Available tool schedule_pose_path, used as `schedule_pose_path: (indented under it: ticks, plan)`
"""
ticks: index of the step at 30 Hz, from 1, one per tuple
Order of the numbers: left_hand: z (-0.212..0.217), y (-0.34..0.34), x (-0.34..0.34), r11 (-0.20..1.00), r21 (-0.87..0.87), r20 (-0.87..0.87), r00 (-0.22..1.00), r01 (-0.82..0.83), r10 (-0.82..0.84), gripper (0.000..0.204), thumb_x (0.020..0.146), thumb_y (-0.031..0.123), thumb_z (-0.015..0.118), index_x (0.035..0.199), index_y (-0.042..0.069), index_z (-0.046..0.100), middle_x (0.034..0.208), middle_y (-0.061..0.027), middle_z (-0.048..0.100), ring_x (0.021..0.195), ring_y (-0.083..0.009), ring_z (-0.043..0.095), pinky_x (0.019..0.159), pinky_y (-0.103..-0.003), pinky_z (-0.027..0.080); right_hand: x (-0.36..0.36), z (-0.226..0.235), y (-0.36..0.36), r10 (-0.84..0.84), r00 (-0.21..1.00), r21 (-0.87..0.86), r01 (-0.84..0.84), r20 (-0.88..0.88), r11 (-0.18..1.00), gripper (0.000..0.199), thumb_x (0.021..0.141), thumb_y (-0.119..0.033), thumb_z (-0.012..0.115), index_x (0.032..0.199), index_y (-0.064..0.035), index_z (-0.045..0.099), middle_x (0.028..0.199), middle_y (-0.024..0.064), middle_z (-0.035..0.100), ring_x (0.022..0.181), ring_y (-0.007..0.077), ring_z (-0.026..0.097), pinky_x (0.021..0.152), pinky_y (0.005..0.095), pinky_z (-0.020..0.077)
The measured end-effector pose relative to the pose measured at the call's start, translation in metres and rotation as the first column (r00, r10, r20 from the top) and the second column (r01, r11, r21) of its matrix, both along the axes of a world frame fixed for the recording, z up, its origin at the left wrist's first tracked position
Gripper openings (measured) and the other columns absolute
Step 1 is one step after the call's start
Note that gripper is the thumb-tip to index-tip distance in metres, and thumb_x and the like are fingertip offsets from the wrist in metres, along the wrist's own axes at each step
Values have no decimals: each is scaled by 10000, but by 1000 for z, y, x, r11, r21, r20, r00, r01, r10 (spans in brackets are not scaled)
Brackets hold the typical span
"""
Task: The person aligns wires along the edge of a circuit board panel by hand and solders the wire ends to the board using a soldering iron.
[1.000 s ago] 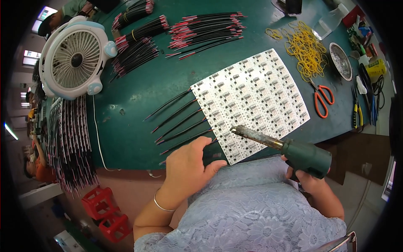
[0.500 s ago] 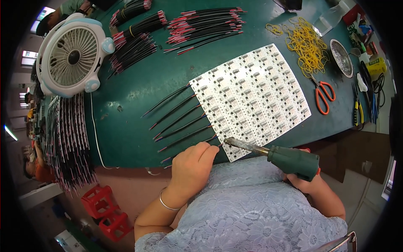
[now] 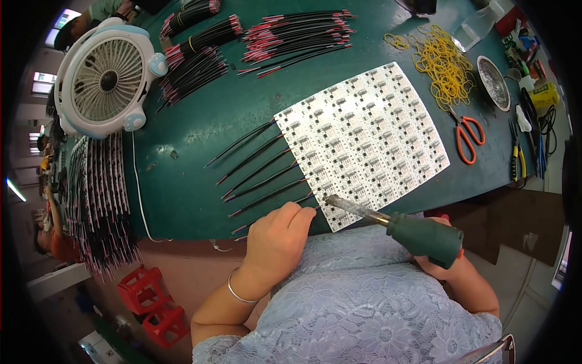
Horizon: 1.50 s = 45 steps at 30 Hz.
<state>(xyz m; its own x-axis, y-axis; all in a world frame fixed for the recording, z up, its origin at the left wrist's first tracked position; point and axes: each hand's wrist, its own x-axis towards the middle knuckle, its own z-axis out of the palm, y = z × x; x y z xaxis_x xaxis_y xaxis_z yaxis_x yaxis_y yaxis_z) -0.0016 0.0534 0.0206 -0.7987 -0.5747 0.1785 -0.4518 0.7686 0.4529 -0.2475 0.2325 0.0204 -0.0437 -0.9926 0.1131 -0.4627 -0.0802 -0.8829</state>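
A white circuit board panel (image 3: 370, 136) with rows of small dark parts lies at a slant on the green table. Several black wires (image 3: 260, 161) with coloured ends stick out from its left edge. My left hand (image 3: 277, 235) is closed in a pinch on a wire by the panel's lower left corner; the fingertips partly hide that wire. In my right hand (image 3: 447, 270) is a soldering iron (image 3: 427, 238) with a thick green handle, which covers most of the fingers. Its metal tip touches or hovers just over the panel's edge, close to my left fingertips.
Bundles of black and red wires (image 3: 297, 33) lie along the far side. A white fan (image 3: 108, 80) stands at the left above hanging wired strips (image 3: 97, 194). Yellow rubber bands (image 3: 441, 64), orange-handled scissors (image 3: 468, 139), a metal bowl (image 3: 493, 84) and pliers (image 3: 517, 161) sit at the right.
The soldering iron's handle has shifted slightly right and down, while its tip stays near the same spot on the panel. My left hand has barely moved, still pinching the wire.
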Motion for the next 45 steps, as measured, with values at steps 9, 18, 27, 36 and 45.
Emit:
schedule_pose_path:
  ticks: [9, 18, 27, 36, 45]
  plan:
    - [1, -1, 0, 1000, -27, 48, 999, 12, -11, 143, 725, 11, 696, 850, 54, 641, 708, -62, 534, 583, -231, 568, 509, -333, 467, -3, -3, 8, -8, 998, 70, 4, 61, 998, 316, 849, -118, 549, 1122, 38, 577, 961, 130, 620, 585, 149, 635, 564, 283, 505]
    - [-2, -5, 0, 994, -85, -2, 998, 63, -63, 149, 695, 27, 720, 817, 67, 646, 700, -46, 537, 577, -215, 556, 493, -318, 448, -3, -3, 11, -80, 970, 234, 25, 230, 972, 330, 703, -50, 697, 1031, -28, 665, 1058, 130, 670, 1004, 253, 619, 863, 345, 474]
    - [-5, -9, 2, 992, -80, 4, 995, 101, -101, 157, 680, 20, 718, 808, 70, 642, 694, -47, 544, 592, -214, 562, 496, -325, 452, -4, 0, 7, 31, 999, 135, -35, 34, 990, 325, 704, -33, 706, 1026, -25, 660, 1088, 130, 654, 932, 238, 651, 840, 329, 498]
    - [-5, -11, -2, 991, -74, 26, 994, 111, -109, 152, 683, 25, 708, 810, 72, 640, 695, -47, 530, 604, -214, 561, 502, -327, 455, -5, 4, 3, -9, 990, 221, -23, 140, 975, 340, 707, -18, 707, 1041, -8, 643, 1060, 139, 659, 946, 236, 655, 843, 330, 504]
    - [-7, -12, 2, 989, -104, 13, 994, 109, -108, 121, 696, 49, 638, 814, 69, 622, 692, -46, 511, 600, -217, 553, 492, -335, 447, -45, 24, -5, -405, 861, -7, 428, 308, 904, 630, 825, -373, 679, 1271, 29, 489, 1028, 138, 629, 557, 145, 567, 487, 259, 452]
